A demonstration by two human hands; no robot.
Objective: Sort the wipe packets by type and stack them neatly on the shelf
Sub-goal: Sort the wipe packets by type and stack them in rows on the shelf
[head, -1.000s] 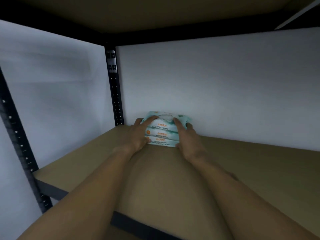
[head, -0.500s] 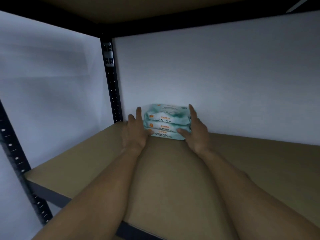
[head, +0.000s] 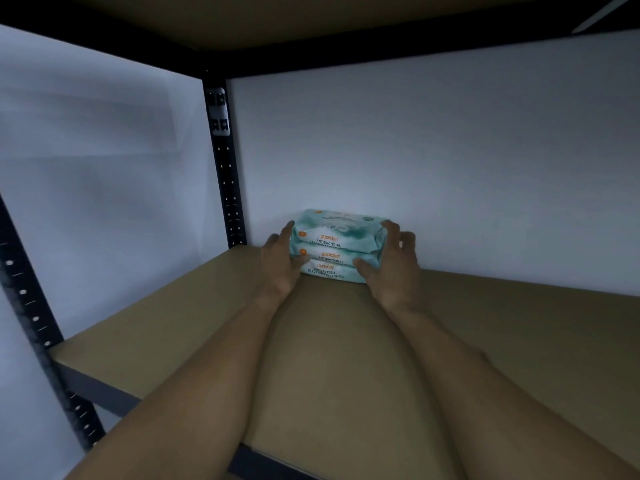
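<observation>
Three teal and white wipe packets [head: 334,245] with orange lettering lie in one stack at the back left of the tan shelf board [head: 194,323], close to the white rear wall. My left hand [head: 280,263] presses against the stack's left end with straight fingers and its thumb on the front. My right hand [head: 391,265] cups the right end, its fingers curled round the corner and its thumb on the front of the lower packets.
A black perforated upright [head: 225,168] stands in the back left corner, and another [head: 38,323] at the front left. The shelf above [head: 311,22] hangs low overhead. White walls close the back and left side.
The fingers that lay over the top packet moved down to the stack's two ends. The stack now sits squarer, with its packets lined up.
</observation>
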